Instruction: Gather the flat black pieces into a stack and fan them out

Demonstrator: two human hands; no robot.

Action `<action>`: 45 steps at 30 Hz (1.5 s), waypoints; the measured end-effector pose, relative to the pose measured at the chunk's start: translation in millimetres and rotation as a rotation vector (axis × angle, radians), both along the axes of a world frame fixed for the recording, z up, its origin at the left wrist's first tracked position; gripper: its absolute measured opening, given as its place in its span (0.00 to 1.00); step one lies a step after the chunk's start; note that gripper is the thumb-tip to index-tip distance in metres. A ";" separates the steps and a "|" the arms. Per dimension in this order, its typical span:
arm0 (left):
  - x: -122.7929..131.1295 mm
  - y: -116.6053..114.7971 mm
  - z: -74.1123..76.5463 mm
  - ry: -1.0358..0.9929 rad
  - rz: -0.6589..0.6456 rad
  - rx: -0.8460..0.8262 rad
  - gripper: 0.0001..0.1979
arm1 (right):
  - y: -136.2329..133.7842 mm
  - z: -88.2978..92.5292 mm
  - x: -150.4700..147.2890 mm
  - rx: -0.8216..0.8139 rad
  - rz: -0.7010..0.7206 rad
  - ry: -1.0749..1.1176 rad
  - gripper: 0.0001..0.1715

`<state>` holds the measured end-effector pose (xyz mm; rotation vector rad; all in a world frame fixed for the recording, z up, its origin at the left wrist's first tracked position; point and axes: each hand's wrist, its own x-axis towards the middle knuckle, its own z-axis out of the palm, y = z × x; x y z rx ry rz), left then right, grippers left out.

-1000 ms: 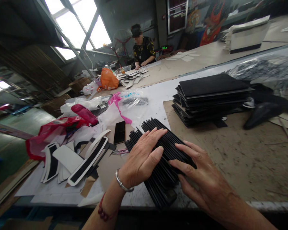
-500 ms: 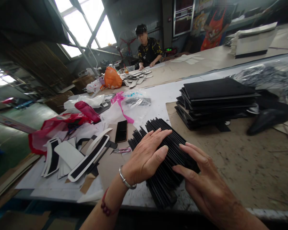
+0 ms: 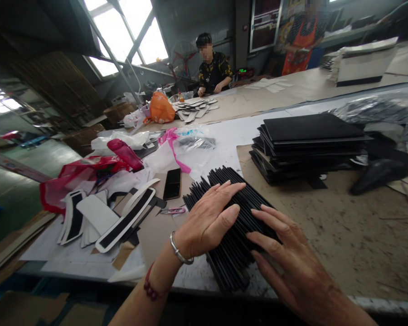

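Note:
A row of thin black strips (image 3: 229, 258), packed side by side like panels on edge, lies at the front of the table. Across its top rests my left hand (image 3: 212, 217), fingers stretched out and thumb apart, with a silver bangle at the wrist. My right hand (image 3: 289, 253) is at the row's right side, its spread fingertips touching the strips. Neither hand is closed around anything. To the right is a tall stack of flat black panels (image 3: 313, 131). Left of the row lie small pink-handled snips (image 3: 173, 211) and a phone (image 3: 172, 184).
White and black curved pieces (image 3: 125, 219) lie in a pile at left, beside a red plastic bag (image 3: 59, 185). Clear plastic wrap (image 3: 387, 111) is at the right. Across the table a person (image 3: 212, 68) works near an orange bag (image 3: 161, 107); another in a red apron (image 3: 301, 50) stands further back.
My right-hand fingers have shifted slightly left along the strips, and its lower fingers show more. My left hand stays almost in place. The view has tilted a little.

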<state>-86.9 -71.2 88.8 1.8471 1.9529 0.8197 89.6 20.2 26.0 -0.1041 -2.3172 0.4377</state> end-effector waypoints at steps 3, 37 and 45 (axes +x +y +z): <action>-1.3 -2.1 -0.3 -0.037 0.003 0.021 0.23 | 1.1 -0.3 0.3 -0.002 0.005 -0.004 0.16; -1.3 -0.1 -0.5 0.003 0.005 -0.007 0.23 | -1.9 -7.1 -5.2 -0.011 -0.043 0.030 0.20; 0.1 -0.2 -0.3 0.004 0.005 -0.007 0.23 | -4.2 -11.8 -4.7 -0.006 -0.045 0.026 0.23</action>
